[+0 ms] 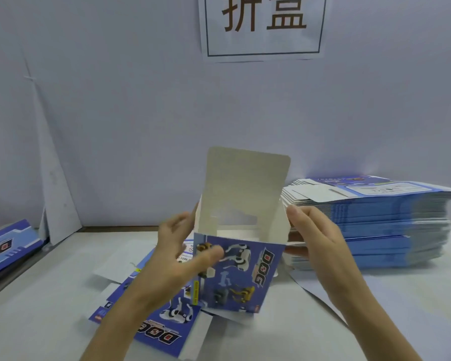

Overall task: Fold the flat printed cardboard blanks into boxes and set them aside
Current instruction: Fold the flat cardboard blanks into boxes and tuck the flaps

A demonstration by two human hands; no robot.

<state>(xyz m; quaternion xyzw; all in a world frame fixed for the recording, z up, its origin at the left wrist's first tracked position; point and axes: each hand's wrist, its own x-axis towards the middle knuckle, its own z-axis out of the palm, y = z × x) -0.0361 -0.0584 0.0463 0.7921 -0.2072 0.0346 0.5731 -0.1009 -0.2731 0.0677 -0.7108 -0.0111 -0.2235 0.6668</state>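
A blue printed box (pixel 241 276) with robot-dog pictures stands opened up at the middle of the table, its top open and its grey lid flap (pixel 245 183) upright. My left hand (pixel 182 251) grips its left wall, thumb on the printed front. My right hand (pixel 315 241) is at its right side, fingers spread against the side flap. A flat blank (pixel 159 332) lies printed side up on the table beneath my left forearm. A tall stack of flat blanks (pixel 391 220) sits at the right.
A white wall with a paper sign (pixel 263 24) rises behind the table. A folded blue box (pixel 5 246) lies at the far left edge. A white sheet (pixel 313 285) sticks out from under the stack.
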